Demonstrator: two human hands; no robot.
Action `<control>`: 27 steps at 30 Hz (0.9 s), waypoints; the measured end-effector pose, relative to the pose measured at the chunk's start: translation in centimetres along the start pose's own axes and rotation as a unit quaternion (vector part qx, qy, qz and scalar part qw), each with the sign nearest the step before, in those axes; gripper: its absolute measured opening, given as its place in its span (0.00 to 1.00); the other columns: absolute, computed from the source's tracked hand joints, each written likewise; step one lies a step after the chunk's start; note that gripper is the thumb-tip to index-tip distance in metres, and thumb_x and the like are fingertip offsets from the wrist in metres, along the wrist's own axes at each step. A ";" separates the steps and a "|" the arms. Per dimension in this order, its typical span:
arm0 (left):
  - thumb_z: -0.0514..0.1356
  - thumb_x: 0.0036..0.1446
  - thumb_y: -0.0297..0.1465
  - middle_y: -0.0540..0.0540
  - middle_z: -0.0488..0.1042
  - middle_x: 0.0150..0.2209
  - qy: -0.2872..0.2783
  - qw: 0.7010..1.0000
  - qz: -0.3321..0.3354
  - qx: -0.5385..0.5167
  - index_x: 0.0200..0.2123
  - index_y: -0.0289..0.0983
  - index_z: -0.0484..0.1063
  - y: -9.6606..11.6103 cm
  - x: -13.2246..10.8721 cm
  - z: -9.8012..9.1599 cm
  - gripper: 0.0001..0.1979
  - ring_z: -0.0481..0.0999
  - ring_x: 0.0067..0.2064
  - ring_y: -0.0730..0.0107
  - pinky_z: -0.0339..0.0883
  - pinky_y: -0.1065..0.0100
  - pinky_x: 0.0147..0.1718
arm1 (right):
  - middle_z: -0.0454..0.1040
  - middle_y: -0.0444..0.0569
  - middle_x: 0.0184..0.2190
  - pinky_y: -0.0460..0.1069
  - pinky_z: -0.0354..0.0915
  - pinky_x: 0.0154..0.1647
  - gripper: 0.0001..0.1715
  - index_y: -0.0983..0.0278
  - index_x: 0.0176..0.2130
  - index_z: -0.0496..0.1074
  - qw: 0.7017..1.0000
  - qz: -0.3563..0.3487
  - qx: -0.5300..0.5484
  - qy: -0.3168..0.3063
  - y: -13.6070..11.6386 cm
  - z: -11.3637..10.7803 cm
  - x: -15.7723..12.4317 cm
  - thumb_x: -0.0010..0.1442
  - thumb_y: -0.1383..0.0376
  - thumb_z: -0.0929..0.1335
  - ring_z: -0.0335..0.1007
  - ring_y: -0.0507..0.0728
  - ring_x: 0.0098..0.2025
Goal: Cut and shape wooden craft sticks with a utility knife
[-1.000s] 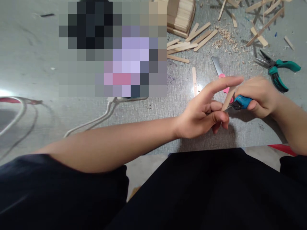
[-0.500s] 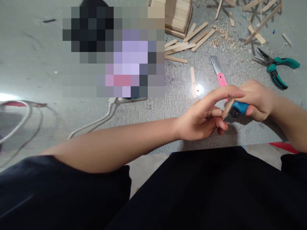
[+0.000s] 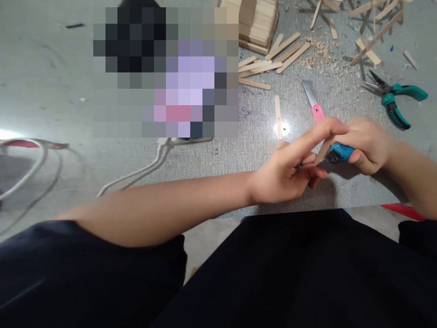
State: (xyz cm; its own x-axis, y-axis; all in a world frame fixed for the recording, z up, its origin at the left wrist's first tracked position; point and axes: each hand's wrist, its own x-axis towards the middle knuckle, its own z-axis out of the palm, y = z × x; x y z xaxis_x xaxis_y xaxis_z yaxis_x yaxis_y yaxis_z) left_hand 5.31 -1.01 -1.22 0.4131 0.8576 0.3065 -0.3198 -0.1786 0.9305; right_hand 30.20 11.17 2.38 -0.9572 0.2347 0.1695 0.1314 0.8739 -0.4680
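My left hand (image 3: 297, 164) is closed on a wooden craft stick (image 3: 322, 151), tilted between thumb and fingers. My right hand (image 3: 367, 143) grips a blue and black utility knife (image 3: 341, 153), whose blade lies against the lower end of the stick. The fingers of both hands come close together just above the table's near edge. Behind them lies a craft knife with a pink handle (image 3: 317, 113), its lower part hidden by my left hand. Left of it rests a single craft stick (image 3: 278, 117) with a small dark mark.
Green-handled pliers (image 3: 389, 95) lie at the right. Further back are loose craft sticks (image 3: 262, 67), wood shavings (image 3: 321, 53), a stacked stick structure (image 3: 261, 27) and crossed sticks (image 3: 377, 36). A white cable (image 3: 136, 180) runs across the left side, near a blurred-out patch.
The knife blade shows more now, angled against the stick's lower end. Both hands stay nearly in place, and the whole view has shifted slightly.
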 end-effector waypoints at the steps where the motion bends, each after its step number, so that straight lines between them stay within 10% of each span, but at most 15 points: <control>1: 0.65 0.81 0.40 0.60 0.71 0.24 0.012 1.000 -0.010 -0.009 0.80 0.52 0.65 0.2 0.1 0.0 0.30 0.77 0.23 0.72 0.76 0.72 0.27 | 0.70 0.42 0.27 0.54 0.53 0.29 0.44 0.56 0.41 0.71 1.000 0.002 0.005 0.019 0.0 -0.1 0.0 0.85 0.33 0.47 0.63 0.55 0.26; 5: 0.70 0.78 0.43 0.57 0.80 0.30 0.059 0.995 -0.059 -0.047 0.78 0.49 0.68 0.4 0.6 -0.4 0.32 0.75 0.20 0.76 0.71 0.74 0.22 | 0.67 0.42 0.26 0.56 0.52 0.28 0.38 0.55 0.39 0.66 0.999 0.039 -0.011 0.036 -0.1 -0.4 0.1 0.85 0.33 0.52 0.60 0.56 0.25; 17: 0.73 0.76 0.45 0.59 0.84 0.30 0.051 0.979 -0.082 -0.180 0.89 0.47 0.32 -0.9 1.2 -0.3 0.60 0.80 0.20 0.74 0.73 0.77 0.21 | 0.73 0.46 0.27 0.57 0.52 0.32 0.43 0.57 0.42 0.73 0.988 0.090 -0.100 0.082 0.3 0.0 -0.2 0.82 0.31 0.50 0.62 0.59 0.26; 27: 0.74 0.75 0.45 0.58 0.85 0.30 0.096 0.982 -0.058 -0.155 0.90 0.43 0.30 -1.6 1.4 -0.2 0.63 0.79 0.18 0.74 0.74 0.75 0.20 | 0.76 0.50 0.30 0.59 0.55 0.34 0.42 0.56 0.45 0.74 0.981 0.111 -0.123 0.097 0.1 0.3 -0.4 0.82 0.31 0.51 0.67 0.62 0.28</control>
State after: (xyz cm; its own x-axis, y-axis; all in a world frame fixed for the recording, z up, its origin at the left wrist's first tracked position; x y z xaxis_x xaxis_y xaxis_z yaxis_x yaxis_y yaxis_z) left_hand 6.22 0.60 -2.29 0.3032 0.9440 0.1302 -0.5356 0.0559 0.8426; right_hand 30.47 11.02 2.01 -0.8344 0.4862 0.2595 0.4119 0.8630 -0.2925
